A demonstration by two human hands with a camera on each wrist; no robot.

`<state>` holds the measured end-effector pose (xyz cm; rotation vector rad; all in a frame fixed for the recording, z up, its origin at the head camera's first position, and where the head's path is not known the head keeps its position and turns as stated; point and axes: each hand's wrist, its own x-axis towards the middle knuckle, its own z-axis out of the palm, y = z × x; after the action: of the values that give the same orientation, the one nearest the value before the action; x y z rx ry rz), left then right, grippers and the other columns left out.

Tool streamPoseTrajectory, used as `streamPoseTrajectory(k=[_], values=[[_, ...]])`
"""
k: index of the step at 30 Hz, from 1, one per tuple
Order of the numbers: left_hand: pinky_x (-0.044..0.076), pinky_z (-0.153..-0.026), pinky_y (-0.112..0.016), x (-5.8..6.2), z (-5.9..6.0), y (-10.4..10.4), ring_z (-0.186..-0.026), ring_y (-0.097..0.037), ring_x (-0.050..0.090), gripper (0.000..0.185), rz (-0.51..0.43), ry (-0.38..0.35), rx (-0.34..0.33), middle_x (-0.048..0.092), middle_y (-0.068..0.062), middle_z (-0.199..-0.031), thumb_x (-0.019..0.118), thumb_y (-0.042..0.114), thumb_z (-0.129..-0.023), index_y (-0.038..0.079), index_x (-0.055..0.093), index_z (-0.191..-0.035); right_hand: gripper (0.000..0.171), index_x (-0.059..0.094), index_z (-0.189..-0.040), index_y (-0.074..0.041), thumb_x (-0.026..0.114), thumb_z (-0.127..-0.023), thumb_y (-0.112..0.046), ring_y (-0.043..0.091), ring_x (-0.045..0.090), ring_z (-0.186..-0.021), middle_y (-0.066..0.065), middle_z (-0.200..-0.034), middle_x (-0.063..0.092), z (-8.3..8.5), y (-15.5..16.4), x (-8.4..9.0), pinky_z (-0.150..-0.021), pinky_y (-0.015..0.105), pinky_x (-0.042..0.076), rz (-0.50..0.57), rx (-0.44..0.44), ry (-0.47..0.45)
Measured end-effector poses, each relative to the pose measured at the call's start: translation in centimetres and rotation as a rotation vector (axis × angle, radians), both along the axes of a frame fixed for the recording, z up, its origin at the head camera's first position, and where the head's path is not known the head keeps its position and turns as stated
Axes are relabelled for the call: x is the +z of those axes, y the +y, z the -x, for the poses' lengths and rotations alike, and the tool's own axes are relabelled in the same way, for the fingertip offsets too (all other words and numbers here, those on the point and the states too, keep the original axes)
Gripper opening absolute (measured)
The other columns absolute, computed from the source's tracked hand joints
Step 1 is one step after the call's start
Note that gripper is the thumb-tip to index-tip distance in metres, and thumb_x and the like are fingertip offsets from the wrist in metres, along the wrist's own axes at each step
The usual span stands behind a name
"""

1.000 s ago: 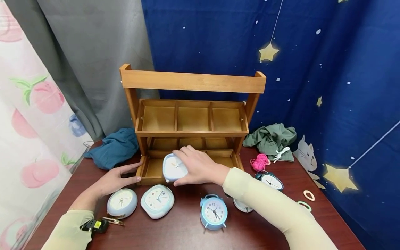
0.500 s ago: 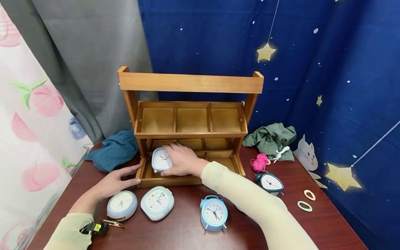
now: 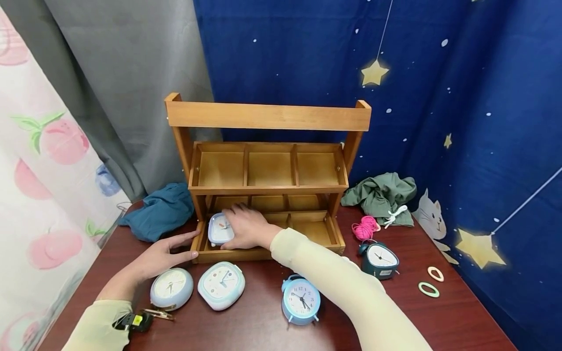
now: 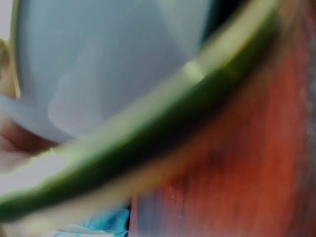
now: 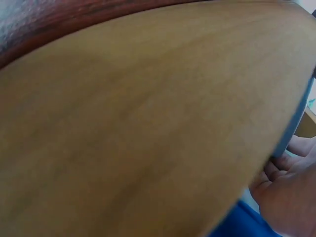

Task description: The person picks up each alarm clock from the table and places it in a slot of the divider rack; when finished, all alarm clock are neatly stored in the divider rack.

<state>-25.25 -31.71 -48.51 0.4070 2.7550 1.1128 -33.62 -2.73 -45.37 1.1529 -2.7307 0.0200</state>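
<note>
From the head camera, the right hand [image 3: 247, 226] reaches into the lower tier of the wooden desk organizer [image 3: 268, 180] and holds a small rounded-square white alarm clock [image 3: 220, 229], fingers curled over its right edge and top; the clock sits in the leftmost front compartment, face up toward the camera and tilted slightly, seemingly so that its dial stays readable. The left hand [image 3: 164, 253] lies flat on the dark red table [image 3: 443, 317] with fingers straight and together, fingertips touching the organizer's front left corner, which looks like a way to steady the rack against the push of the other hand; it grasps nothing. In front of the organizer lie a round pale-blue clock [image 3: 171, 287] and a rounded-square pale-blue clock [image 3: 221, 284], both on their backs; a blue twin-bell alarm clock [image 3: 300, 301] stands just to their right, and a dark teal clock [image 3: 379, 260] stands farther right. A blue cloth [image 3: 160, 209] is bunched left of the rack, a green cloth [image 3: 381, 195] right of it, with a pink cord bundle [image 3: 365, 227] near the latter and two small rings [image 3: 431, 282] toward the table's right edge. The left wrist view is a blur of pale blue, green and red, too close to read. The right wrist view is filled by a wooden surface [image 5: 138, 123], with part of the hand's fingers [image 5: 291, 187] at the lower right edge.
</note>
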Motion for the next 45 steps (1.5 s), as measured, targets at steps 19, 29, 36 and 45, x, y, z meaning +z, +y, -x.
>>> streamPoseTrajectory(k=[19, 29, 36, 45], values=[[0.05, -0.114, -0.067, -0.3, 0.0, 0.0, -0.148, -0.046, 0.055, 0.078, -0.019, -0.013, -0.009, 0.057, -0.024, -0.162, 0.076, 0.051, -0.106, 0.018, 0.048, -0.171, 0.107, 0.053, -0.163, -0.014, 0.065, -0.09, -0.091, 0.023, 0.063, -0.128, 0.007, -0.145, 0.056, 0.4, -0.2, -1.8, -0.109, 0.035, 0.055, -0.08, 0.026, 0.08], [0.05, -0.113, -0.068, -0.3, 0.0, -0.1, -0.148, -0.047, 0.054, 0.078, -0.01, -0.018, -0.007, 0.058, -0.024, -0.161, 0.075, 0.052, -0.106, 0.019, 0.048, -0.171, 0.103, 0.048, -0.168, -0.014, 0.052, -0.098, -0.09, 0.025, 0.056, -0.139, 0.007, -0.151, 0.055, 0.0, 0.2, -1.7, -0.117, 0.037, 0.05, -0.045, 0.027, 0.015], [0.049, -0.114, -0.069, 0.0, 0.2, 0.0, -0.149, -0.047, 0.054, 0.079, -0.008, -0.022, -0.007, 0.057, -0.024, -0.162, 0.075, 0.053, -0.106, 0.019, 0.048, -0.172, 0.098, 0.037, -0.174, -0.013, 0.053, -0.105, -0.08, 0.03, 0.052, -0.148, 0.011, -0.163, 0.049, -1.5, 2.7, 0.7, -0.123, 0.045, 0.047, 0.039, 0.056, -0.089], [0.047, -0.114, -0.071, 0.1, 0.1, 0.1, -0.149, -0.047, 0.053, 0.078, -0.004, -0.008, -0.014, 0.057, -0.024, -0.162, 0.076, 0.051, -0.106, 0.018, 0.048, -0.171, 0.096, 0.03, -0.178, -0.015, 0.056, -0.107, -0.075, 0.028, 0.044, -0.153, 0.011, -0.168, 0.042, -4.6, 9.3, 2.8, -0.127, 0.05, 0.041, 0.165, 0.103, -0.173]])
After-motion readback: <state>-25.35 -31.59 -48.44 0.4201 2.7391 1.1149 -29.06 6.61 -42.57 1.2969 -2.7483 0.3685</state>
